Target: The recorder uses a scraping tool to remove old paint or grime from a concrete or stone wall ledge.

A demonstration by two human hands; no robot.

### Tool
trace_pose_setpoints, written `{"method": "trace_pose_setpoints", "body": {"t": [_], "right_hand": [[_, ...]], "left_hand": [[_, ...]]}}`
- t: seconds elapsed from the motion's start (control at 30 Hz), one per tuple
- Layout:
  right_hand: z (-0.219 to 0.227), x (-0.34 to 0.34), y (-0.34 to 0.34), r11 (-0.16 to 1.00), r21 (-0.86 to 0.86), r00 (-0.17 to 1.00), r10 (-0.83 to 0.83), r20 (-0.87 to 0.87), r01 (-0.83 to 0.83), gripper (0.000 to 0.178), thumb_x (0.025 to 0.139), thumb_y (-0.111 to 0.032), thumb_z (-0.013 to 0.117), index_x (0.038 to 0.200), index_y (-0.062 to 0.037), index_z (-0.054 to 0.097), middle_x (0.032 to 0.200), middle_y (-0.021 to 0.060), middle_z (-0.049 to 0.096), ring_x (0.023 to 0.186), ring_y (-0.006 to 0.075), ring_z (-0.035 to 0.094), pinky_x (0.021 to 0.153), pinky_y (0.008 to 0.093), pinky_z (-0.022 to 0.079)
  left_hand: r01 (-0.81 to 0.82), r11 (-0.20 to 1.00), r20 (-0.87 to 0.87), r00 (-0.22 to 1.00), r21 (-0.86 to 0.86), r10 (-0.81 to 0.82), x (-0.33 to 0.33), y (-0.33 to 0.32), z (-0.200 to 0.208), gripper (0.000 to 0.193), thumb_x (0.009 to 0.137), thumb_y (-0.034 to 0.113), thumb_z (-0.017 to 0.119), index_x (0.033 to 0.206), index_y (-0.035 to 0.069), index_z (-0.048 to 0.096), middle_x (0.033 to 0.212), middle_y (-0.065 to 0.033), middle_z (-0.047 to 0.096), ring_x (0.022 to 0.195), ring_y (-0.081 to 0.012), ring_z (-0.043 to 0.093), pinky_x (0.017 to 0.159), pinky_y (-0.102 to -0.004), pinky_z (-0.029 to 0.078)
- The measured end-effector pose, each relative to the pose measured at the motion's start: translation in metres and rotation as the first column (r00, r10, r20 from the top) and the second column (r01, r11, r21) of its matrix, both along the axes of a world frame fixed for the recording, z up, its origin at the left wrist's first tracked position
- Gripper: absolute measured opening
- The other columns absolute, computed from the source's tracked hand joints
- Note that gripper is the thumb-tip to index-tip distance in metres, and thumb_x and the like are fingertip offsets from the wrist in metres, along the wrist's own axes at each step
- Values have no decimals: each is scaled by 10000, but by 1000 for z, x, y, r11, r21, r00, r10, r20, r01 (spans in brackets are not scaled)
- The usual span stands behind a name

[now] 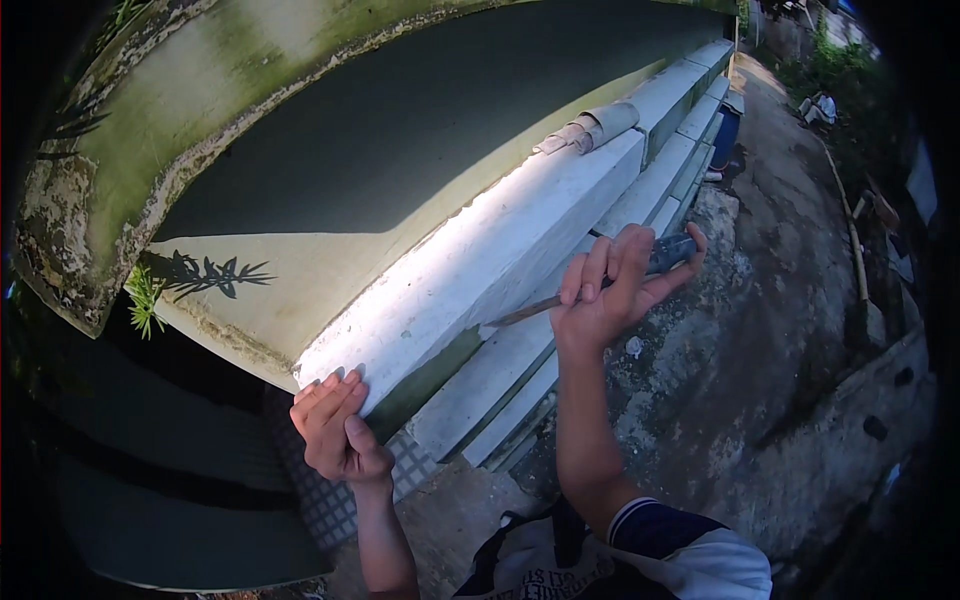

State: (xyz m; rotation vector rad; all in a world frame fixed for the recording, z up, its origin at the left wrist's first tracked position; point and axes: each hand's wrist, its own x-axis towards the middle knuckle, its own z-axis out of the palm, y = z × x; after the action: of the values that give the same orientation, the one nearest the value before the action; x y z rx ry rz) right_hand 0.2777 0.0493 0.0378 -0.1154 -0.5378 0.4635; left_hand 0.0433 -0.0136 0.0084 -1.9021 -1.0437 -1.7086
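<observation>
My right hand (610, 290) is closed round the dark grey handle of a paintbrush (527, 312). Its thin, brownish end slants down to the left, and the pale tip touches the side of a long white ledge (440, 270). There the white coat borders a bare green strip (435, 372) along the lower side. At the ledge's near left corner is my left hand (335, 425), holding no tool. Its fingers lie extended side by side, with their tips on the edge and the thumb apart.
A pale, curved, roll-like piece (600, 125) lies farther along the ledge. White-topped steps (500, 385) run below it on the right, beside a rough concrete path (700, 350). A mossy curved wall edge (200, 130) and a small plant (145, 298) stand left. A blue container (727, 135) is far off.
</observation>
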Motion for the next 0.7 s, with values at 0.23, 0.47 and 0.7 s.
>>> {"method": "trace_pose_setpoints", "body": {"t": [0.23, 0.47, 0.7], "right_hand": [[16, -19, -10, 992, -20, 989, -125, -83, 123, 492, 963, -126, 535, 1352, -283, 279, 572, -28, 343, 340, 53, 260, 243, 193, 247], [13, -3, -5, 995, 66, 996, -72, -55, 75, 515, 964, -94, 510, 1362, -310, 265, 597, -21, 373, 353, 33, 273, 243, 170, 262], [17, -6, -2, 989, 46, 986, -135, -98, 141, 561, 936, -52, 467, 1385, -267, 208, 576, -14, 368, 315, 59, 282, 223, 213, 258]], "left_hand": [[-1, 999, 50, 999, 35, -1, -5, -1, -2, 301, 899, 210, 524, 810, 2, 723, 871, -106, 729, 926, -257, 631, 925, -412, 410], [-9, 1000, 61, 998, 28, 7, -5, -1, -4, 317, 902, 213, 505, 808, -14, 706, 852, -118, 719, 933, -266, 619, 933, -433, 403], [-20, 999, 108, 994, 27, 17, -2, -1, -6, 326, 894, 227, 517, 783, -2, 720, 839, -99, 726, 946, -250, 627, 938, -425, 399]]}}
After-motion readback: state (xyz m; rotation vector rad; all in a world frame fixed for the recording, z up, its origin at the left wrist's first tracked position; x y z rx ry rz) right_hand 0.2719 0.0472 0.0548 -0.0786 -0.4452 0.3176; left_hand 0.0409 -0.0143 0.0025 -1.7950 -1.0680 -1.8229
